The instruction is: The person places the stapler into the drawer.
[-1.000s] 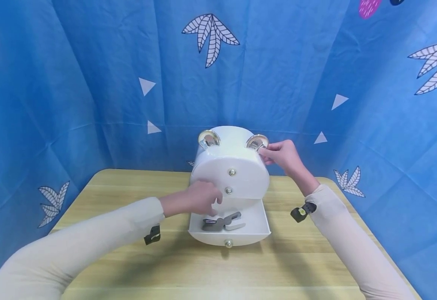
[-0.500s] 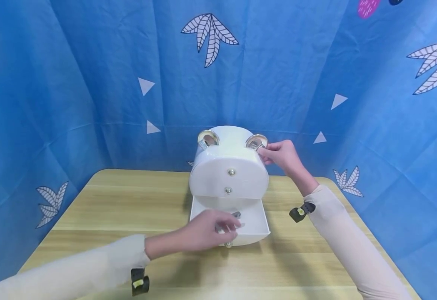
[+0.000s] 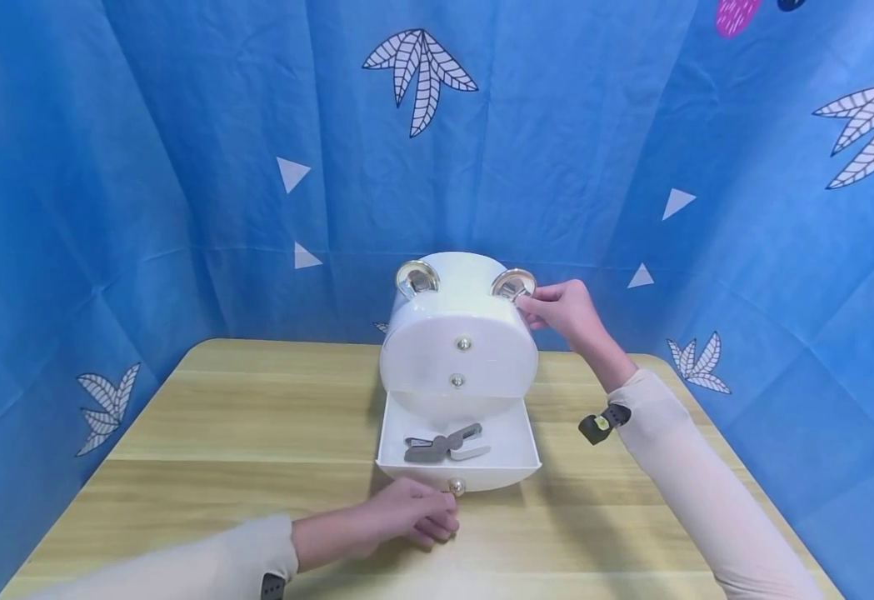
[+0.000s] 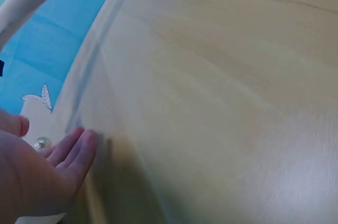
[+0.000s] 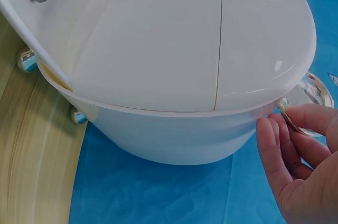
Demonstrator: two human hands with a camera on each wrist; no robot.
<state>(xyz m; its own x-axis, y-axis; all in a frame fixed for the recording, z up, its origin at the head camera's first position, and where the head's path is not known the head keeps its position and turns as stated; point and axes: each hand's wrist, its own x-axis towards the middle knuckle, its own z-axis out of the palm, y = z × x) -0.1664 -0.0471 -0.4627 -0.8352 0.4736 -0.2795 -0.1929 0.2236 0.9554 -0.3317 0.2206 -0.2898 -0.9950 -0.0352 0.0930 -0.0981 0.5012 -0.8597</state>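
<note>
A white rounded drawer box (image 3: 457, 358) stands on the table with two gold-rimmed, ear-like discs on top. Its bottom drawer (image 3: 507, 429) is pulled out, and inside lies a small grey item (image 3: 444, 444) with several flat arms. My left hand (image 3: 410, 510) is just below the drawer front, thumb and fingers on either side of the bottom knob (image 4: 42, 142) in the left wrist view, fingers fairly straight. My right hand (image 3: 564, 312) pinches the edge of the right ear-like disc (image 5: 311, 94) between thumb and fingers.
Two more round knobs sit on the closed front, an upper knob (image 3: 463, 343) and a lower knob (image 3: 456, 381). The wooden table (image 3: 272, 417) is bordered behind and at the sides by a blue patterned curtain (image 3: 257, 208).
My left hand has drawn back from over the open drawer to below its front, near the knob, uncovering the grey item. My right hand has stayed on the ear-like disc.
</note>
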